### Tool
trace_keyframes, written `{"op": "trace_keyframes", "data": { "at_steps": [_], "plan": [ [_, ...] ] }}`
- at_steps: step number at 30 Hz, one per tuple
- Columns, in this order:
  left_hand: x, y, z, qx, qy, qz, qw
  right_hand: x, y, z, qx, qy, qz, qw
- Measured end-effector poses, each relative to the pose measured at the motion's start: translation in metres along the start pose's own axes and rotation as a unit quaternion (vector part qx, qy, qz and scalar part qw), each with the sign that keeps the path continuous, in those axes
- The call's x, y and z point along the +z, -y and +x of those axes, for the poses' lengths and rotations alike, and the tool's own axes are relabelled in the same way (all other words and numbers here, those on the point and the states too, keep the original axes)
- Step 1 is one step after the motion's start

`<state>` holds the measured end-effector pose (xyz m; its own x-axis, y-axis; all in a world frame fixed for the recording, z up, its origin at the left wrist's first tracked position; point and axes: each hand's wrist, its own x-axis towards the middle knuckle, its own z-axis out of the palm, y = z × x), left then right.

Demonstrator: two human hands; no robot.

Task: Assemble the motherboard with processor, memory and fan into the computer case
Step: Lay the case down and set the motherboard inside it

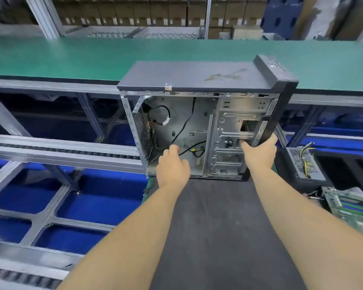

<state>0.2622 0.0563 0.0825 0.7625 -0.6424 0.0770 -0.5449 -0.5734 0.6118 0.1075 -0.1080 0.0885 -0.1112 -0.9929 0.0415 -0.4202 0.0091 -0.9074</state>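
At case open side | left hand inside among loose cables, grasp unclear | right hand clamps drive cage edge | risk: cables snag, upright case tips

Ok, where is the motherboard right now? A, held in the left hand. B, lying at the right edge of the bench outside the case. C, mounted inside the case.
B: the motherboard lies at the right edge, outside the open computer case, whose tray is bare.

Bright even light; edges warped, slightly blurred.
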Motion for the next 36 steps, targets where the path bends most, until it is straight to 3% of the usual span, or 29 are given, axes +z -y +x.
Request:
{"op": "trace_keyframes", "data": {
  "at_steps": [5, 11, 15, 21, 27, 36],
  "plan": [
    [0.006, 0.009, 0.0, 0.033, 0.013, 0.019, 0.999, -0.001, 0.003, 0.011, 0.019, -0.02, 0.015, 1.0],
    [0.003, 0.022, -0.002, 0.011, 0.002, 0.037, 0.999, -0.013, 0.001, 0.011, -0.003, -0.014, -0.027, 1.0],
    [0.008, 0.026, -0.009, 0.114, -0.002, 0.131, 0.985, -0.026, -0.006, 0.0, -0.009, -0.007, -0.047, 0.999],
    [0.006, 0.036, -0.024, 0.234, -0.096, 0.164, 0.953, -0.07, -0.011, -0.008, -0.012, 0.016, -0.055, 0.998],
    [0.013, 0.039, -0.041, 0.328, -0.003, 0.275, 0.904, -0.123, -0.008, -0.02, -0.02, 0.065, -0.092, 0.993],
    [0.01, 0.048, -0.069, 0.295, -0.007, 0.237, 0.926, -0.156, 0.003, -0.036, 0.007, 0.119, -0.119, 0.986]
  ]
}}
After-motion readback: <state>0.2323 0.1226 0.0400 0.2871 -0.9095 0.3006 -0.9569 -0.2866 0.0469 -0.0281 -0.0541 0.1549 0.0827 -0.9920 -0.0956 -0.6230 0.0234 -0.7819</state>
